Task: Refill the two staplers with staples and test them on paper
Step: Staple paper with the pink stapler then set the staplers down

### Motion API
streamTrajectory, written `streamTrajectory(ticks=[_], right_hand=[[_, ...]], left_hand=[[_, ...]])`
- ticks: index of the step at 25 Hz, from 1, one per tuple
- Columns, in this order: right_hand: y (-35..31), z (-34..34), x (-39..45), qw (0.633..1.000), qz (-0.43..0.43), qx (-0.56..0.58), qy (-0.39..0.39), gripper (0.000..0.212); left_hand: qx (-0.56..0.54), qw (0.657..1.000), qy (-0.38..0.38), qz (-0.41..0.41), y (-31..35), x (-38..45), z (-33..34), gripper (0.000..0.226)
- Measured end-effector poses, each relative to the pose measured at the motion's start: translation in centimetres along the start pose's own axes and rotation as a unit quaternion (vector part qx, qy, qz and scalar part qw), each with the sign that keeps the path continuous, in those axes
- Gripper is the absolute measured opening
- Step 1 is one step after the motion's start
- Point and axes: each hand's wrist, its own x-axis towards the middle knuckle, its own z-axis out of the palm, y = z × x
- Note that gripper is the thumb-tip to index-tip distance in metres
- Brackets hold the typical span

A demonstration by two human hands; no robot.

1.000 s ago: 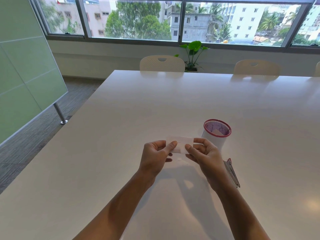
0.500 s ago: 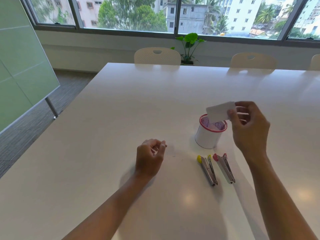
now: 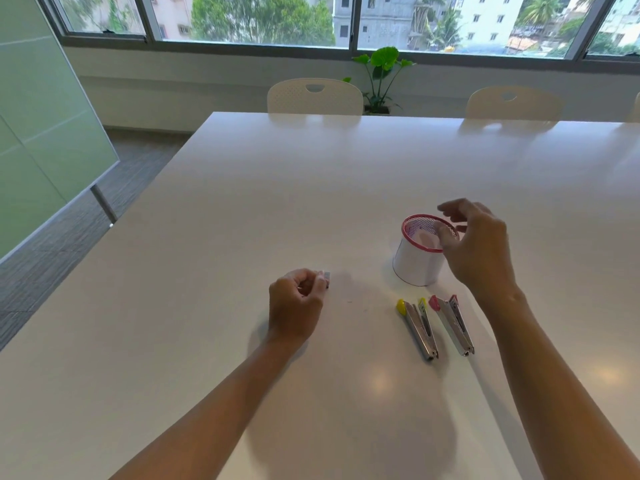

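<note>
Two small metal staplers lie side by side on the white table (image 3: 242, 220), one with yellow ends (image 3: 417, 327) and one with pink ends (image 3: 452, 323). Behind them stands a white cup with a red mesh rim (image 3: 419, 258), and a pale slip of paper shows inside it. My right hand (image 3: 474, 247) hovers over the cup's right rim, fingers loose and holding nothing. My left hand (image 3: 298, 299) rests on the table to the left, fingers curled round a small grey strip of staples (image 3: 326, 277).
Two pale chairs (image 3: 315, 97) stand at the table's far edge, with a potted plant (image 3: 381, 77) under the window. A green glass board (image 3: 45, 133) on a metal leg stands left of the table.
The white paper slip that both hands held, then the right hand carried alone, has left the right hand, which now hangs over the cup. The left hand stays by the table with the staples.
</note>
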Motion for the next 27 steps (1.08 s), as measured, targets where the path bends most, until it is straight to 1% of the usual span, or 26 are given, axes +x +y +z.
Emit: streamTrajectory(ticks=[2, 3, 4, 5, 6, 8, 9, 10, 12, 14, 18, 22, 26, 27], right_hand=[[-1.0, 0.0, -0.8, 0.999, -0.023, 0.022, 0.018, 0.023], [-1.8, 0.0, -1.3, 0.998, -0.043, 0.051, 0.015, 0.018], [-2.7, 0.1, -1.8, 0.994, -0.069, 0.087, -0.003, 0.013], [-3.4, 0.4, -2.4, 0.987, -0.101, 0.116, -0.041, 0.009], [-3.9, 0.8, -3.0, 0.978, -0.136, 0.124, -0.099, 0.006], [-4.3, 1.9, -4.1, 0.948, -0.186, 0.093, -0.239, 0.006], [-4.0, 2.6, -4.5, 0.932, -0.198, 0.062, -0.296, 0.006], [-3.6, 3.1, -4.8, 0.920, -0.203, 0.027, -0.334, 0.006], [-2.9, 4.0, -5.3, 0.904, -0.197, -0.030, -0.377, 0.010], [-2.6, 4.5, -5.4, 0.899, -0.188, -0.048, -0.394, 0.012], [-2.6, 4.8, -5.3, 0.896, -0.193, -0.066, -0.394, 0.008], [-2.7, 5.3, -5.6, 0.890, -0.196, -0.093, -0.401, 0.015], [-3.4, 5.0, -6.4, 0.883, -0.203, -0.120, -0.406, 0.010], [-3.5, 4.9, -6.6, 0.882, -0.206, -0.127, -0.404, 0.012]], left_hand=[[0.016, 1.000, -0.020, 0.010, -0.2, 0.0, 0.1, 0.028], [0.027, 0.999, -0.027, 0.017, -0.3, 0.0, 0.1, 0.028], [0.038, 0.998, -0.031, 0.025, -0.3, 0.0, 0.2, 0.029], [0.048, 0.998, -0.031, 0.034, -0.3, 0.0, 0.2, 0.030], [0.057, 0.997, -0.030, 0.041, -0.3, 0.0, 0.2, 0.030], [0.067, 0.996, -0.024, 0.049, -0.4, 0.2, 0.1, 0.028], [0.071, 0.996, -0.027, 0.052, -0.4, 0.2, 0.1, 0.027], [0.077, 0.995, -0.032, 0.057, -0.5, 0.2, 0.1, 0.027], [0.089, 0.993, -0.038, 0.070, -0.4, 0.1, 0.0, 0.026], [0.096, 0.992, -0.037, 0.079, -0.2, 0.0, -0.1, 0.026], [0.100, 0.992, -0.037, 0.069, -0.3, 0.1, -0.1, 0.025], [0.091, 0.993, -0.036, 0.061, -0.4, 0.2, -0.2, 0.028], [0.097, 0.993, -0.037, 0.057, -0.6, 0.3, -0.1, 0.032], [0.097, 0.993, -0.037, 0.060, -0.6, 0.3, -0.2, 0.031]])
